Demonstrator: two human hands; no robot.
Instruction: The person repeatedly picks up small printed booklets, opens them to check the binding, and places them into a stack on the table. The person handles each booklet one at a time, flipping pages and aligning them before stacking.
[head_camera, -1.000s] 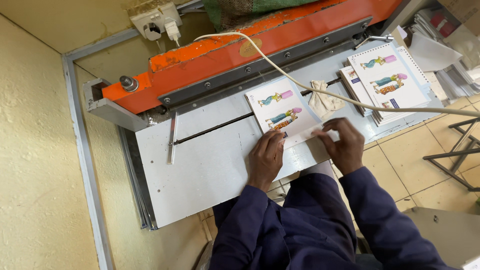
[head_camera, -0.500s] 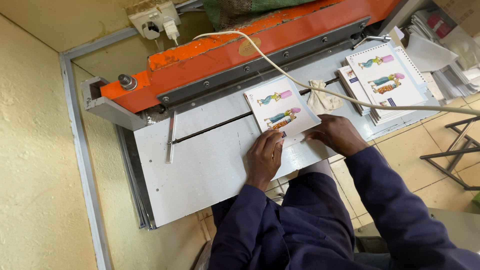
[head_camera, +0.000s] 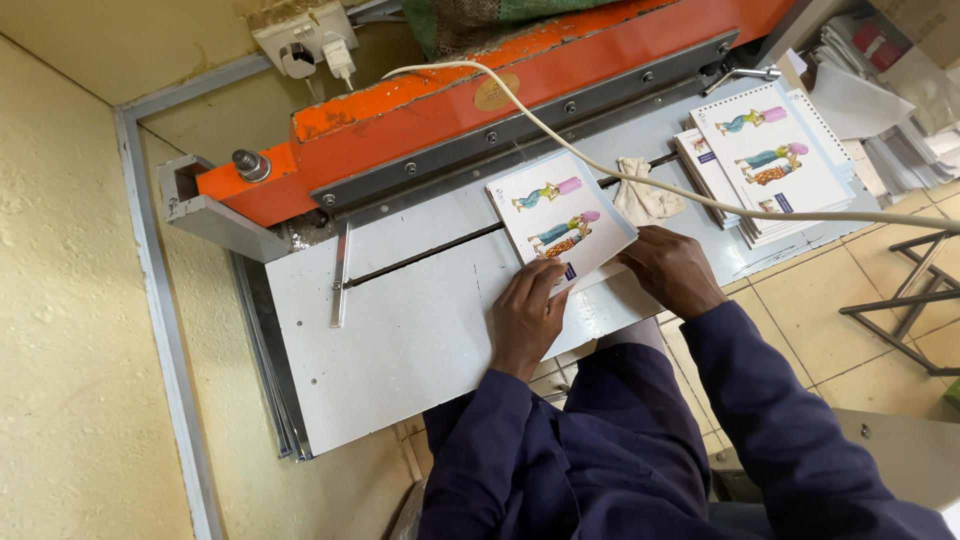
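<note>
Thin white booklet with coloured figure drawings on its cover (head_camera: 558, 218) lay flat on grey metal machine bed (head_camera: 400, 330), its far edge near the orange press bar (head_camera: 520, 75). Left hand (head_camera: 527, 315) pressed down on its near corner, fingers flat and extended, gripping nothing. Right hand (head_camera: 672, 268) rested, fingers loosely curled, against the booklet's right edge. Stack of similar booklets (head_camera: 765, 160) lay well apart to the right; white cable (head_camera: 560, 140) crossed above.

1. My left hand (head_camera: 527, 318) covers the near corner of the booklet (head_camera: 560, 220); I can't see that edge.
2. My right hand (head_camera: 672, 270) hides the booklet's lower right edge.
3. The paper stacks (head_camera: 900, 110) at the top right are cut off by the frame.
4. The small pictures on the booklet's cover are too small to make out.
</note>
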